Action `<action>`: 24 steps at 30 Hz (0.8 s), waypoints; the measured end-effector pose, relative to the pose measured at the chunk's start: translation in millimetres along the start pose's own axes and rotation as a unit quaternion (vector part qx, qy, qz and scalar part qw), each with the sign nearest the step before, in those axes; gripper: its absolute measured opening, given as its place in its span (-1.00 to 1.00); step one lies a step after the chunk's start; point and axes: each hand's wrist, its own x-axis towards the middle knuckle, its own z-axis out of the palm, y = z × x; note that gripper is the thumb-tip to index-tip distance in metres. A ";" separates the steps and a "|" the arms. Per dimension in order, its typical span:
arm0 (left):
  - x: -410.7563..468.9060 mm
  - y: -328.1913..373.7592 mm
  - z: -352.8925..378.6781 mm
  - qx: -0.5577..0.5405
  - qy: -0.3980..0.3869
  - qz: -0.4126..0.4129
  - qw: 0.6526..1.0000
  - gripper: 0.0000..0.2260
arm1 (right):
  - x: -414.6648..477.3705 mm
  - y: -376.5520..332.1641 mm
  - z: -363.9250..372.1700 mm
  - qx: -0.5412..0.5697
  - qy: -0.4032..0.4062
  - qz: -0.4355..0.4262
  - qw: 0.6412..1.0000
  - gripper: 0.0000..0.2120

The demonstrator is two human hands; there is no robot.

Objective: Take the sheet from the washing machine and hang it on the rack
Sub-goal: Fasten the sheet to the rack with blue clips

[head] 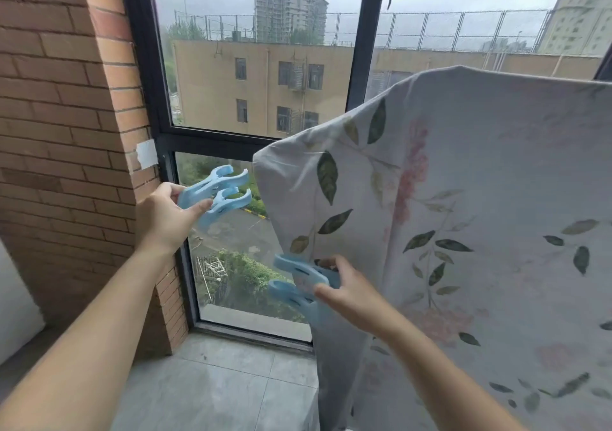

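At three o'clock the sheet [463, 198] already drapes the hidden rack; left hand [162, 218] at nine clamps a blue peg [218, 195], right hand [347, 293] at six clamps a second peg [296, 280]. Only pegging seems left.

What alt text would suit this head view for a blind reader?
The left hand holds a blue clip and the right hand a second clip beside a hanging leaf-printed sheet. Behind are a window and a brick wall.
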 end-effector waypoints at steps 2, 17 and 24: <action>1.8 -10.8 -7.9 0.026 0.013 -0.014 0.999 -0.59 | 10.8 -12.6 -5.8 0.020 0.008 -0.017 1.000 -0.40; 3.1 41.9 6.9 0.000 -0.012 0.085 0.996 -0.39 | 82.3 -16.1 -45.7 -0.147 0.054 0.026 0.987 -0.46; 15.7 96.8 21.0 -0.072 -0.090 0.229 0.967 -0.33 | 63.9 -28.0 -110.4 -0.160 0.053 -0.125 0.978 -0.18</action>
